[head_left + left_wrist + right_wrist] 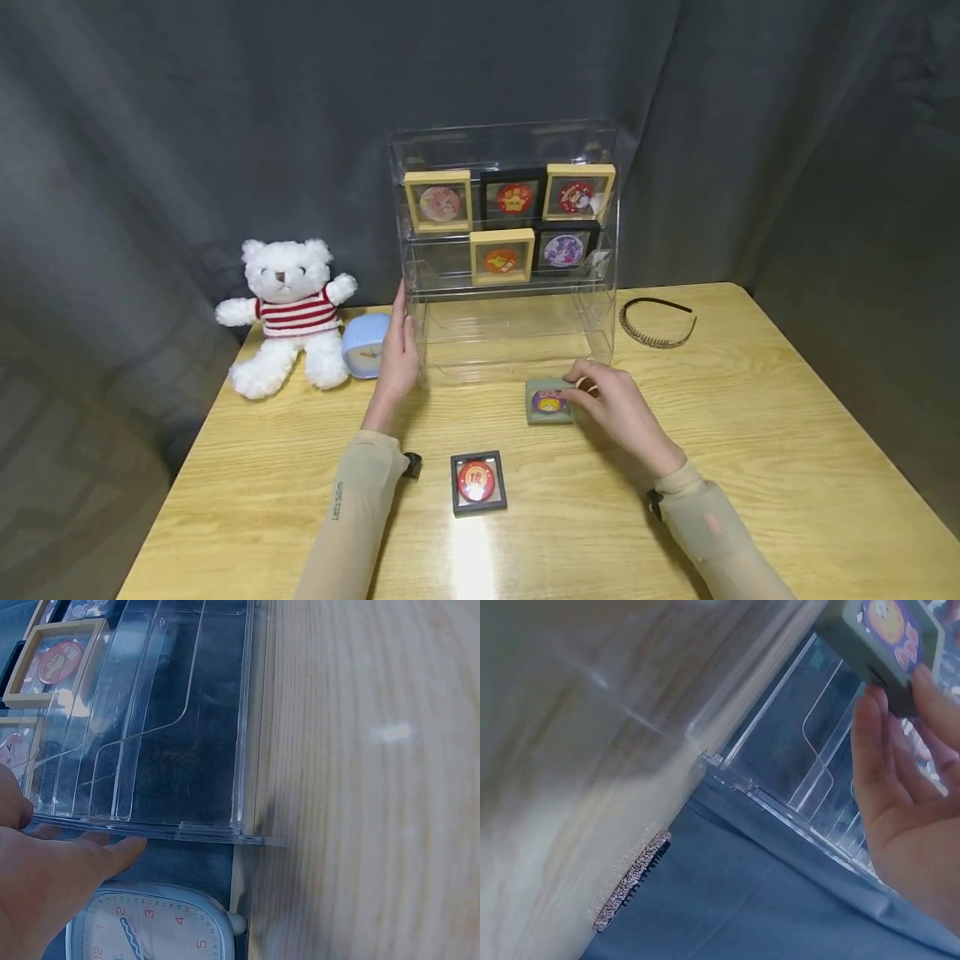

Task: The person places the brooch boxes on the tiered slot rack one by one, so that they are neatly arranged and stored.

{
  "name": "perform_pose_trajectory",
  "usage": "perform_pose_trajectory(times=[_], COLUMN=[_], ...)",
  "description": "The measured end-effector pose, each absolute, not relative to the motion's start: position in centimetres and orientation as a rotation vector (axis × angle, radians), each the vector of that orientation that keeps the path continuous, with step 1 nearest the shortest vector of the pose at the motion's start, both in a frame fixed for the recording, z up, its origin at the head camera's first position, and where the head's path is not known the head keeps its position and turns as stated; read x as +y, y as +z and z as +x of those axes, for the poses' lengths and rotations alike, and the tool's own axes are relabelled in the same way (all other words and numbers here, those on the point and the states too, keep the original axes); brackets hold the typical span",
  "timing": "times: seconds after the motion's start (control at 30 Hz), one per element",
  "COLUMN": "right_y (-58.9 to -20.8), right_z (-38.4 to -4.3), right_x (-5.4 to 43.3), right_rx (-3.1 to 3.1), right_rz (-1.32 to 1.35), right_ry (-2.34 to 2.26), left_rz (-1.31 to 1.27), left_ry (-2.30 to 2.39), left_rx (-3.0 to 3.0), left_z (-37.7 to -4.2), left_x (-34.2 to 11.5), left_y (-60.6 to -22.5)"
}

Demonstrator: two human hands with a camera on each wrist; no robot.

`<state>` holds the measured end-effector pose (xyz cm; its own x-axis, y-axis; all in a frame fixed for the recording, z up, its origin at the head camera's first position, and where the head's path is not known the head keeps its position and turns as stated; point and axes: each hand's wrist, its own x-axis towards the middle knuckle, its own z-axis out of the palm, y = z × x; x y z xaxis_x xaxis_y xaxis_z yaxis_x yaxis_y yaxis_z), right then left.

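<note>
My right hand (pixel 618 404) pinches the right edge of a small green display frame (pixel 550 414) that holds a purple and yellow badge. In the right wrist view, thumb and fingers grip one end of this green frame (pixel 881 656). My left hand (pixel 401 354) lies with extended fingers along the left side of a clear acrylic tiered rack (pixel 510 325); the left wrist view shows its fingertips at the rack's side panel (pixel 165 831). Several framed badges stand on the two upper tiers, among them a yellow frame (pixel 472 258) and a black frame (pixel 597 237).
A black frame with a red badge (pixel 476 482) lies on the table (pixel 750 467) between my forearms. Left of the rack are a blue clock (pixel 365 333) and a white teddy bear (pixel 296 312) in a striped sweater. A toothed headband (pixel 652 340) lies to the right.
</note>
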<state>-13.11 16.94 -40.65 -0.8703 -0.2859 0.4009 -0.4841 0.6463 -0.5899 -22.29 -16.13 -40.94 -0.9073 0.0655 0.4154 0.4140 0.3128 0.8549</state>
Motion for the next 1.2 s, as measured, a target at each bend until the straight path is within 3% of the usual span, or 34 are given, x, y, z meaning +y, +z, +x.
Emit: perform_pose_trajectory(times=[1.2], right_y=[-33.8], right_z=[-19.2], right_x=[18.7], right_rx=[-2.222], right_rz=[0.324], right_ry=[1.036], left_rz=[-0.442], left_ry=[-1.617], left_rx=[-2.317], left_z=[-22.5], left_x=[-16.4], left_y=[-41.1])
